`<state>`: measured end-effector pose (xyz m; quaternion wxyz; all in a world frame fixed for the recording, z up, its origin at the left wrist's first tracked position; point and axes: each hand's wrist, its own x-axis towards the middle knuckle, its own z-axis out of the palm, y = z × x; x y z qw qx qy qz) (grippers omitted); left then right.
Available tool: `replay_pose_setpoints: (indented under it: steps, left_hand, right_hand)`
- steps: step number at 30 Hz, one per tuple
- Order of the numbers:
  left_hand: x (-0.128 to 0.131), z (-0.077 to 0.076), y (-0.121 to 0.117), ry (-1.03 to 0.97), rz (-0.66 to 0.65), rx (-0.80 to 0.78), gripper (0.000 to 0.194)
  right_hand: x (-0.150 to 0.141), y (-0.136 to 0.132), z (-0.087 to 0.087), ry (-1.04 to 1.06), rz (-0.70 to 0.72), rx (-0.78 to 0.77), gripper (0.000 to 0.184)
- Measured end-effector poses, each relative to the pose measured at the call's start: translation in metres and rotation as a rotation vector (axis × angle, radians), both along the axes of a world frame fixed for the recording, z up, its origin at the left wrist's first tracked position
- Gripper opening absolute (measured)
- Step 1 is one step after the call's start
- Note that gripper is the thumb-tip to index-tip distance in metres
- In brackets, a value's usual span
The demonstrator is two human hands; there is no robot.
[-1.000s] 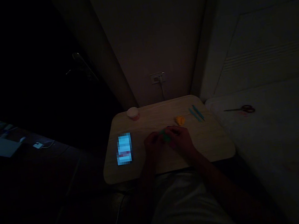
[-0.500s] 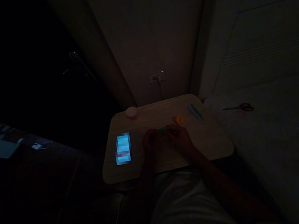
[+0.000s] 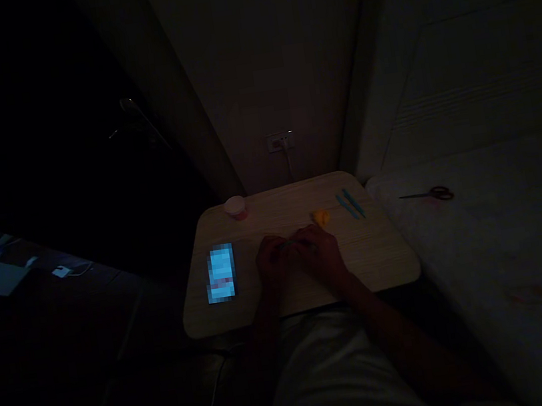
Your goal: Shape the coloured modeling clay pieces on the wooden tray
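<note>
Both hands meet over the middle of the small wooden table in dim light. My left hand and my right hand are closed, fingertips together around a small green piece. Mostly hidden by the fingers, it looks like soft modelling clay, though the dark makes this hard to tell. Just beyond my right hand lies a yellow-orange lump. Farther right are two slim blue tools, side by side.
A pinkish tub stands at the table's back left corner. Nearer on the left lies a lit phone. Scissors rest on the pale surface at right. A wall socket with a plugged-in cord is behind the table.
The fingers have closed in closer around the green piece, so less of it shows. The view has shifted slightly; the objects on the table stay where they were.
</note>
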<state>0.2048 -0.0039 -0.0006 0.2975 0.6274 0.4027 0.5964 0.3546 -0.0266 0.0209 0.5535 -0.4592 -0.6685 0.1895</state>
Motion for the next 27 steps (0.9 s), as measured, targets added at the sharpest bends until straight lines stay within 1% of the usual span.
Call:
replay_pose_setpoints:
  steps: [6, 9, 11, 12, 15, 16, 18, 20, 21, 24, 27]
  left_hand:
    - [0.0017, 0.0023, -0.001, -0.002, -0.004, -0.079, 0.011]
    - [0.0035, 0.0034, -0.0022, -0.041, 0.004, -0.128, 0.01]
    - [0.0043, 0.0047, -0.0029, -0.095, 0.018, -0.173, 0.012]
    - [0.0045, 0.0054, -0.0032, -0.129, 0.032, -0.198, 0.013]
    - [0.0039, 0.0068, -0.003, -0.243, 0.083, -0.262, 0.019]
    - [0.0036, 0.007, -0.0029, -0.273, 0.094, -0.281, 0.022]
    - [0.0033, 0.0071, -0.0026, -0.3, 0.093, -0.299, 0.026]
    - [0.0035, 0.0072, -0.0027, -0.299, 0.071, -0.278, 0.029]
    - [0.0038, 0.0072, -0.0029, -0.298, 0.061, -0.26, 0.031]
    - [0.0046, 0.0065, -0.0028, -0.276, 0.05, -0.239, 0.034]
    - [0.0043, 0.0041, -0.0015, -0.235, 0.062, -0.263, 0.028]
  right_hand:
    - [0.0026, -0.0011, 0.002, 0.011, -0.049, 0.017, 0.019]
    - [0.0017, -0.0015, 0.0014, 0.072, -0.073, 0.011, 0.017]
    - [0.0003, -0.0015, -0.0002, 0.128, -0.077, -0.021, 0.012]
    - [-0.0004, -0.0014, -0.0011, 0.153, -0.072, -0.043, 0.014]
    - [-0.0019, -0.0009, -0.0038, 0.167, -0.021, -0.122, 0.042]
    - [-0.0022, -0.0008, -0.0045, 0.164, -0.005, -0.143, 0.044]
    - [-0.0025, -0.0008, -0.0054, 0.172, 0.008, -0.171, 0.034]
    - [-0.0025, -0.001, -0.0053, 0.204, -0.003, -0.186, 0.022]
    - [-0.0023, -0.001, -0.005, 0.22, -0.012, -0.191, 0.02]
    - [-0.0017, -0.0003, -0.0035, 0.259, -0.022, -0.221, 0.019]
    - [-0.0014, 0.0015, -0.0029, 0.322, 0.015, -0.276, 0.019]
